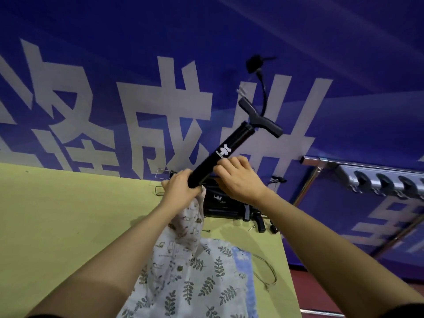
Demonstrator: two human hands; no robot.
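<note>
A black hand pump with a T-shaped handle and a thin black hose is held up above a yellow-green table. My left hand grips the lower end of the pump's barrel together with a pale patterned cloth that hangs from it. My right hand curls round the barrel just above, near its white logo. The hose curves up from the handle to a blurred black end.
More leaf-printed and blue fabric lies on the table near me. Black gear and straps sit at the table's far edge. A blue banner with large white characters fills the background. A metal rack with hooks stands at right.
</note>
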